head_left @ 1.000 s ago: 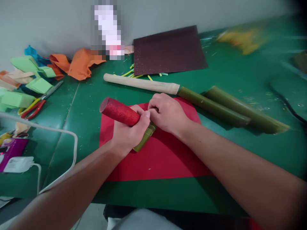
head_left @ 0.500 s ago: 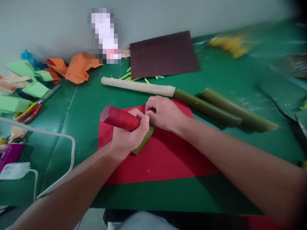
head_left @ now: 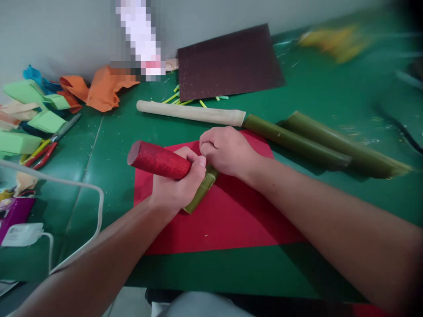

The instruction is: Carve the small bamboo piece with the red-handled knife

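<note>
My left hand (head_left: pixel 180 182) is wrapped round a thick red cylinder (head_left: pixel 158 160), whose flat end points up and left. Beneath and between my hands lies a short green bamboo piece (head_left: pixel 200 193), slanted on a red sheet (head_left: pixel 238 215). Just right of the left hand, my right hand (head_left: pixel 223 147) is curled closed over the bamboo's upper end; what its fingers hold is hidden. Behind the hands, a pale peeled stick (head_left: pixel 191 113) meets a green bamboo tube (head_left: pixel 294 141), and a second tube (head_left: pixel 350 147) lies beside that one.
A dark brown sheet (head_left: pixel 228 66) lies at the back. Scissors (head_left: pixel 49 147), crumpled orange paper (head_left: pixel 102 90) and light green paper (head_left: pixel 21 143) are at the left. A white cable (head_left: pixel 101 207) runs by my left forearm. Something yellow (head_left: pixel 337 42) is blurred at the back right.
The view has shifted slightly. My right hand's fingers look more tightly curled, and more of the bamboo piece shows between the hands. The red cylinder stays in my left hand.
</note>
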Demonstrator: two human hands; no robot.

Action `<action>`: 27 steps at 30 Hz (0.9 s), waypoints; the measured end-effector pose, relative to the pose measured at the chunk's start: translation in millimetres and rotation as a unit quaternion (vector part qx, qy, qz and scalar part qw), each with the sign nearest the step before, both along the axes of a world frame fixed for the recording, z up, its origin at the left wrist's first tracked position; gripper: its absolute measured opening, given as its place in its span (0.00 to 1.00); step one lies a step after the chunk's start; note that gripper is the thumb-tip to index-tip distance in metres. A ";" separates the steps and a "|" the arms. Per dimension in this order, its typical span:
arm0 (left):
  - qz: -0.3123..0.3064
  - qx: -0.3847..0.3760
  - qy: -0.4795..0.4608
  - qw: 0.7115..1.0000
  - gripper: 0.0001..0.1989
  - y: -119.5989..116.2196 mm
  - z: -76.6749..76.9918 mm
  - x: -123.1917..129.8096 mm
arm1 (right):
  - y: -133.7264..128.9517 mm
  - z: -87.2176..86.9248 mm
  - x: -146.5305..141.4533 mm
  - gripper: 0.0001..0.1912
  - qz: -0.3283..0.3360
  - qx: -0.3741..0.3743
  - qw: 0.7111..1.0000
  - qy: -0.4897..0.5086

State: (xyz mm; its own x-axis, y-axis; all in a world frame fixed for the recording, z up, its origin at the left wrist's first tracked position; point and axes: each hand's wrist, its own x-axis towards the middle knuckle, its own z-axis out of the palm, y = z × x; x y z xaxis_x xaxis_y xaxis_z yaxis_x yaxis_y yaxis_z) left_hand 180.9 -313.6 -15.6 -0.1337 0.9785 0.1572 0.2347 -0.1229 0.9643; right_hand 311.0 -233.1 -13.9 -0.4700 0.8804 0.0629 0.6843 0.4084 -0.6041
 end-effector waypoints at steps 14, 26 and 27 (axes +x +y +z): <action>0.007 0.008 0.015 1.000 0.11 1.1 -1.7 -0.2 | -1.1 0.2 -1.5 0.13 0.006 0.020 1.000 -0.012; 0.000 0.029 0.075 0.997 0.10 -4.5 0.2 -0.4 | -1.8 0.1 -2.7 0.12 0.003 0.014 1.000 -0.010; 0.002 0.034 0.078 0.996 0.10 -4.8 0.2 0.0 | -1.9 0.0 -2.4 0.12 0.004 0.015 1.000 -0.010</action>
